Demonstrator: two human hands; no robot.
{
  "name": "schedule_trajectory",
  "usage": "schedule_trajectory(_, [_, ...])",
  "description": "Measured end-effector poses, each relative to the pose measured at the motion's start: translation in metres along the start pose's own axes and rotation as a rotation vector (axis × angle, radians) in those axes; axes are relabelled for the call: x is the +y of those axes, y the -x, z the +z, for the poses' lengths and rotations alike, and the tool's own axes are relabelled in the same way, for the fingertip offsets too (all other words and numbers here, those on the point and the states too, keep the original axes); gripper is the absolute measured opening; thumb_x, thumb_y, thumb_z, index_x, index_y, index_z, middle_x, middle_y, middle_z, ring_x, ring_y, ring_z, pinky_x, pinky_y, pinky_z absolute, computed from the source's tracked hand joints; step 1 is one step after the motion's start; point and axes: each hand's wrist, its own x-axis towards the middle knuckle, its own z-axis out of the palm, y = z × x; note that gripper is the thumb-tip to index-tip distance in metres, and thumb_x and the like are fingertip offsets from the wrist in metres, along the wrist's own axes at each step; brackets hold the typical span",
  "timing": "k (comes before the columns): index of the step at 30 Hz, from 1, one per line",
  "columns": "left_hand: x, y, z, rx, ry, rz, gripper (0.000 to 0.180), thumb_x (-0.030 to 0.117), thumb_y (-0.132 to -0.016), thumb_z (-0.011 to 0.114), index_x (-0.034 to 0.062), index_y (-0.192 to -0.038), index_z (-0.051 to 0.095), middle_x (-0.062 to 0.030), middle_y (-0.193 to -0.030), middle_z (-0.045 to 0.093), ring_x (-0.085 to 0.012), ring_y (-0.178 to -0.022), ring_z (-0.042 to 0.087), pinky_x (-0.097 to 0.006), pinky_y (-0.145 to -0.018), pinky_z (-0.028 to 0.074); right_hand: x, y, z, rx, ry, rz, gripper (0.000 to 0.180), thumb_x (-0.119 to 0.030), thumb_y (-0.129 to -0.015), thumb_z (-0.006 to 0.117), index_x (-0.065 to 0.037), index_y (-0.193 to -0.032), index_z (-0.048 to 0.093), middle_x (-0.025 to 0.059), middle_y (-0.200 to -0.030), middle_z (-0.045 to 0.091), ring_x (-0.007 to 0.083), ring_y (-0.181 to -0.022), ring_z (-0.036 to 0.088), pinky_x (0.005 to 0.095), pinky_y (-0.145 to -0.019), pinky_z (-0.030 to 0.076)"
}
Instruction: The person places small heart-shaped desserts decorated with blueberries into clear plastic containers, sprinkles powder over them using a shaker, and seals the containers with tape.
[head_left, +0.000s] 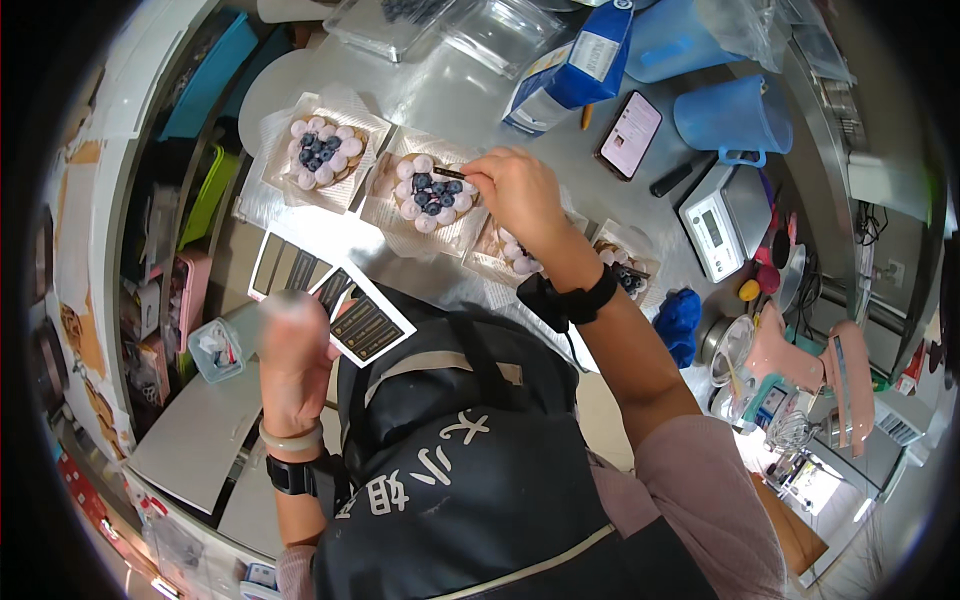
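Note:
My right hand (522, 196) is closed in a pinch on a small dark label strip (449, 173) with light lettering. The strip is over the upper right of a heart-shaped tart (434, 193) with pale pink cream dollops and blueberries; I cannot tell if it touches. Held in my left hand (295, 365), near the counter's front edge, are white-bordered cards (372, 322) carrying rows of similar dark strips. A blur covers part of that hand. Another tart (325, 153) sits in its paper-lined box (368, 130) to the left. My right hand and forearm partly hide further tarts (516, 254).
A phone (630, 135), a blue-and-white carton (570, 75) and a blue jug (735, 117) stand beyond the tarts. On the right are a kitchen scale (712, 227), a blue cloth (679, 326) and a pink stand mixer (848, 385). Clear plastic containers (500, 35) are at the back.

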Motion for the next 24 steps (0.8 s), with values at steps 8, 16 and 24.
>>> schedule_trajectory(8, [0.001,0.002,0.006,-0.119,0.058,0.023,0.017,0.011,-0.086,0.054,0.0050,-0.101,0.058,-0.0116,-0.094,0.063,-0.0170,-0.086,0.062,-0.027,-0.068,0.052,0.002,-0.002,0.008,-0.027,0.048,-0.019,0.009,-0.012,-0.071,0.063,-0.011,-0.079,0.068,0.0048,-0.075,0.061,0.0242,-0.076,0.055,0.0331,-0.068,0.045])
schedule_trajectory(16, [0.001,0.002,0.007,-0.134,0.046,0.005,0.018,0.010,-0.086,0.054,0.0025,-0.102,0.057,-0.0122,-0.096,0.063,-0.0171,-0.085,0.062,-0.026,-0.069,0.052,0.001,-0.005,0.009,-0.042,0.098,-0.042,0.010,-0.014,-0.072,0.063,-0.012,-0.080,0.069,0.0038,-0.077,0.061,0.0242,-0.077,0.054,0.0327,-0.067,0.045])
schedule_trajectory(24, [0.006,-0.003,0.019,-0.121,0.017,-0.030,0.020,0.008,-0.085,0.056,-0.0002,-0.103,0.058,-0.0064,-0.091,0.063,-0.0099,-0.074,0.061,-0.022,-0.065,0.052,-0.098,0.016,-0.028,0.125,-0.194,-0.501,0.010,-0.013,-0.067,0.069,-0.012,-0.077,0.066,0.0007,-0.077,0.057,0.0183,-0.066,0.052,0.0273,-0.056,0.044])
